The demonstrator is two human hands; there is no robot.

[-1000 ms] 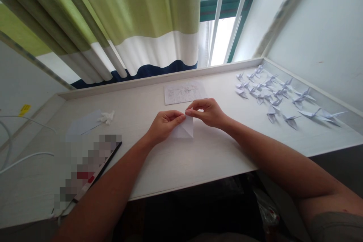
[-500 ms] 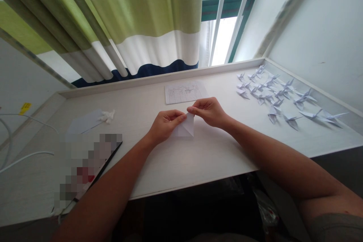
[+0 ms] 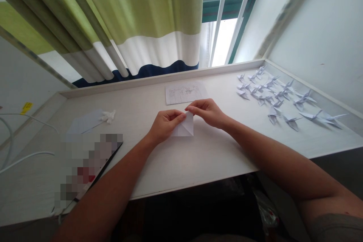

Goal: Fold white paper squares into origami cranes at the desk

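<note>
A small folded piece of white paper (image 3: 185,128) lies at the middle of the white desk (image 3: 181,166). My left hand (image 3: 164,124) presses on its left part, fingers curled and pinching the upper edge. My right hand (image 3: 208,112) pinches the paper's top corner from the right, fingers closed on it. The two hands' fingertips nearly meet above the paper.
Several folded white paper cranes (image 3: 272,94) are spread over the desk's right side. A printed sheet (image 3: 184,92) lies behind my hands. At left are a sheet of white paper (image 3: 83,123), a crumpled white scrap (image 3: 108,115), a blurred patch and white cables (image 3: 17,159). A striped curtain hangs behind.
Almost nothing has changed; my right hand's fingertips shifted slightly along the paper's top corner while my left hand stayed put.
</note>
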